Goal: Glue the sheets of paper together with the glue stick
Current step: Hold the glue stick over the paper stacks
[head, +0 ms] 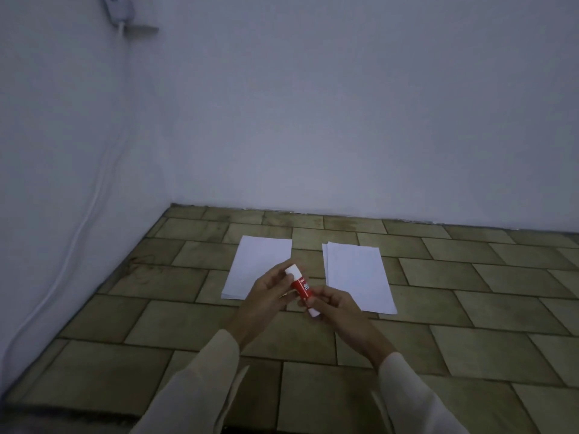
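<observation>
**A:** Where is the glue stick [301,288]?

**B:** It is off the floor, held in both hands above the gap between the two lots of paper. It is red with a white cap [293,271]. It slants, with the cap end up and away from the person and the base end lower and nearer.

**A:** How do the hands take it?

**B:** The left hand [266,296] pinches the cap end between thumb and fingertips. The right hand [338,311] has its fingers curled round the lower part, and the white base pokes out beneath them. The cap is on.

**A:** And the paper?

**B:** Two white lots lie flat on the tiled floor [470,277], side by side and apart. The left stack [257,264] is partly hidden behind the left hand. The right stack [357,274] shows a second edge along its left side, so it is more than one sheet. I cannot tell how many sheets are in either.

**A:** Anything else?

**B:** Pale sleeves [200,380] cover both forearms. A white cable [78,233] runs down the wall on the left, from a fitting [119,7] near the top corner to the floor.
</observation>
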